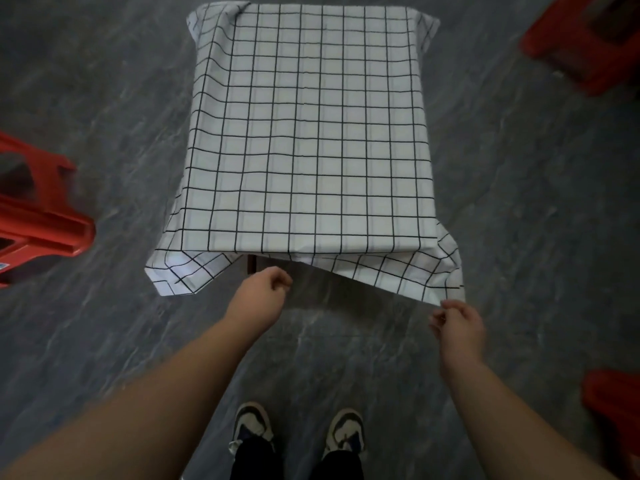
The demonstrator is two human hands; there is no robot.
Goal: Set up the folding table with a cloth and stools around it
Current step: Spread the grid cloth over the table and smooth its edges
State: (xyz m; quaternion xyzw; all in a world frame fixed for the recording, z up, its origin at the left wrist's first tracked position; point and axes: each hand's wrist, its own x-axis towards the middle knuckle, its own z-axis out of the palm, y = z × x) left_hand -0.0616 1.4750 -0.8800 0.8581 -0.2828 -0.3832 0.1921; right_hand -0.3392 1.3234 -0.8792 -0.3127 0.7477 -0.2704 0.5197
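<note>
A white cloth with a black grid [311, 133] covers the folding table, hanging over all sides. Only a dark bit of the table's frame [251, 265] shows under the near edge. My right hand [457, 323] pinches the hem of the cloth at the near right corner, which is pulled out toward me. My left hand [266, 289] hovers just below the middle of the near edge, fingers curled, with no cloth in it. One red plastic stool [45, 220] stands left of the table. A second stool [588, 39] sits at the far right and a third [613, 410] at the near right.
The floor [104, 98] is dark grey marbled stone, with open floor on each side between the table and the stools. My feet in light sneakers [298, 431] stand a short step back from the near edge.
</note>
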